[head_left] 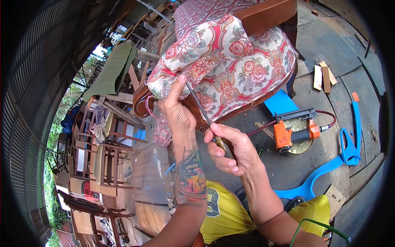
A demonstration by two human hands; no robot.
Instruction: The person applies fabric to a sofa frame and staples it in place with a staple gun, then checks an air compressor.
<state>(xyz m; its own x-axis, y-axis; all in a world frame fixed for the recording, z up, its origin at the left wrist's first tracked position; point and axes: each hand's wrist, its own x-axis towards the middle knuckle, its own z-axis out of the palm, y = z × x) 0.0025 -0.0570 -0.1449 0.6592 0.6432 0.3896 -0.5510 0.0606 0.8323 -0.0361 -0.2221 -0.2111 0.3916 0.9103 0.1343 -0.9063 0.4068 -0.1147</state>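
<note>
Works on floral chair (pixel 242 66), which fills 12 o'clock of view, dark wood frame (pixel 267 14) showing at top & along curved lower rail.

Pinches loose fabric flap (pixel 173 78) w/ left hand (pixel 177 113) at approx 10 o'clock of ctr: thumb pressed flat on front of cloth, other fingers tucked behind & out of sight. Shows bright tattoo (pixel 191 177) down left forearm toward 6 o'clock.

Grips slim metal-shafted tool (pixel 199 107) in right hand (pixel 230 150) just below ctr, fingers (pixel 220 160) closed tight round its wooden handle. Angles shaft up toward 11 o'clock, tip ending beside left thumb at flap's edge; can't tell exactly what tip touches.

Wears yellow shorts (pixel 224 214) at 6 o'clock, both forearms crossing above them.

Shows orange air stapler (pixel 294 133) at 3 o'clock on grey boards (pixel 284 173), near right hand but apart from it, sitting on round brass-coloured disc (pixel 302 147), red hose (pixel 331 119) running off its rear. Shows blue plastic strip (pixel 349 148) curving from 3 to 5 o'clock, just beyond stapler. Shows small wood offcuts (pixel 323 76) at 2 o'clock, well apart from hands.

Takes in stacked wooden chairs (pixel 103 156) at 9 o'clock, green cushion (pixel 113 70) propped at 10 o'clock, corrugated roof (pixel 37 82) along far left edge.
</note>
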